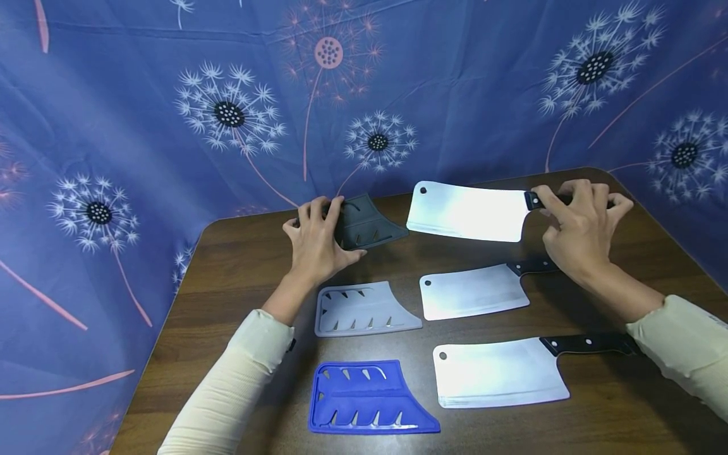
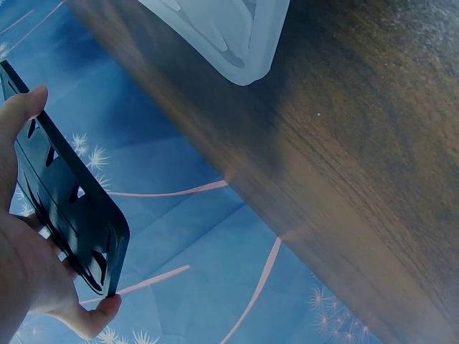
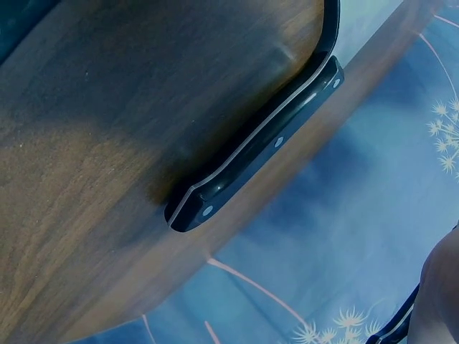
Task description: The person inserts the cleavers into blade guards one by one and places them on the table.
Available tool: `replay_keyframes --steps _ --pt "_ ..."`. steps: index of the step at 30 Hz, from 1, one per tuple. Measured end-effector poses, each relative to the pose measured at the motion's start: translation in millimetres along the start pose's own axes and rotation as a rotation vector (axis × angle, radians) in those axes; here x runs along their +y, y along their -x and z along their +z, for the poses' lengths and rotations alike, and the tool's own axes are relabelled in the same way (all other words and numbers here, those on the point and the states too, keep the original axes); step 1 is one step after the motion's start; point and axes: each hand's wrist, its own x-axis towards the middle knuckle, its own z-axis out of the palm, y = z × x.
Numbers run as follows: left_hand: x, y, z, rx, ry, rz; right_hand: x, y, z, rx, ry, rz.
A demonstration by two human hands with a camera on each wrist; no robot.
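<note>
At the back of the table my left hand (image 1: 318, 243) grips a black blade guard (image 1: 368, 222), fingers over its far edge and thumb at its near edge. The left wrist view shows the guard (image 2: 68, 197) held by its edges. My right hand (image 1: 582, 230) grips the black handle of a cleaver (image 1: 467, 213), whose shiny blade points left toward the guard, a small gap apart. Most of that handle is hidden by the fingers. In the right wrist view the hand (image 3: 437, 294) shows only partly, at the lower right.
On the wooden table (image 1: 239, 284) lie a grey blade guard (image 1: 364, 309) and a blue one (image 1: 370, 398). To their right lie a middle cleaver (image 1: 474, 294) and a front cleaver (image 1: 500, 373), handles rightward. A blue dandelion-print cloth (image 1: 455, 95) hangs behind.
</note>
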Motion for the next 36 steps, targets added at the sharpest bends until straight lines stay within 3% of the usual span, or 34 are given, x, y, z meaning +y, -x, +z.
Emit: replay_keyframes --steps 27,36 --pt "-1.5 0.9 1.8 0.041 -0.002 0.067 -3.2 -2.2 0.6 -0.036 0.006 -0.055" --pt "7.0 -1.8 -1.0 0.055 -0.010 0.143 -7.6 -4.0 6.4 -0.061 -0.014 -0.124"
